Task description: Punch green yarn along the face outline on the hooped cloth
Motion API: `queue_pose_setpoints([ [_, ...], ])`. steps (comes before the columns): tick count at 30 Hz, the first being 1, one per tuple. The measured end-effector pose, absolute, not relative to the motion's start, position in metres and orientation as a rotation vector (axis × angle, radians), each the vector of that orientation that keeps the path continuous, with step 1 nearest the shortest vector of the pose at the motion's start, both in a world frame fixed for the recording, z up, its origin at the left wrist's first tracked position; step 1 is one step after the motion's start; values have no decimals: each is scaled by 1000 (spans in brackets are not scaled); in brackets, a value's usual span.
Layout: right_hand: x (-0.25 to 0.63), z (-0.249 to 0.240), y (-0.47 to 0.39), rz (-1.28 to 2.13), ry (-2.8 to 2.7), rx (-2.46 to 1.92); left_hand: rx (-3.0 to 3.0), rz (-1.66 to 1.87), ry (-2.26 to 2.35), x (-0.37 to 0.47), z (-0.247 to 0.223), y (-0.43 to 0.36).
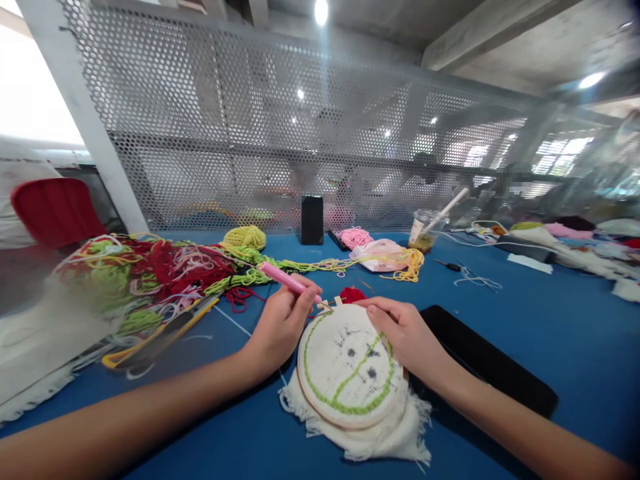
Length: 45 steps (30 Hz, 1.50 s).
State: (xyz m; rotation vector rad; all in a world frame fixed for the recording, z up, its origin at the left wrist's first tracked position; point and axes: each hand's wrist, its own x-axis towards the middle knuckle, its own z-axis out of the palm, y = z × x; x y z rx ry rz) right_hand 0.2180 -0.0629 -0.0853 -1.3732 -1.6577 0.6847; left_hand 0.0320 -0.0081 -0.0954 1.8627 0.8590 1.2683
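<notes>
My left hand (287,313) is closed round a pink punch needle (285,277), its tip at the upper left edge of the cloth. A round embroidery hoop (345,425) holds white cloth (325,353) with green yarn loops along an outline and a curved line across it. Dark drawn marks show on the cloth. My right hand (407,333) grips the hoop's upper right rim, the fingers partly hidden behind it. Frayed cloth (385,440) hangs out below the hoop. A small red yarn bundle (351,295) lies just behind the hoop.
Tangled red and green yarn (165,273) covers the left, with a yellow-handled tool (160,333) beside it. A black flat object (490,360) lies right of the hoop. Farther back stand a dark phone (312,220) and a plastic cup (425,230) before a perforated metal screen (260,133).
</notes>
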Motion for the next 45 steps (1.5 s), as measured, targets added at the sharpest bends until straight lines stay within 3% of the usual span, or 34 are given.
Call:
queue_pose_setpoints([
  [17,212,-80,-71,704,-1665,-1332,2212,1045,651,38,-97,-7],
  [27,214,-86,-66,688,-1655,-1366,1950,1264,885,31,-94,-9],
  [45,210,-81,-72,688,-1680,-1344,2235,1087,659,35,-94,-9],
])
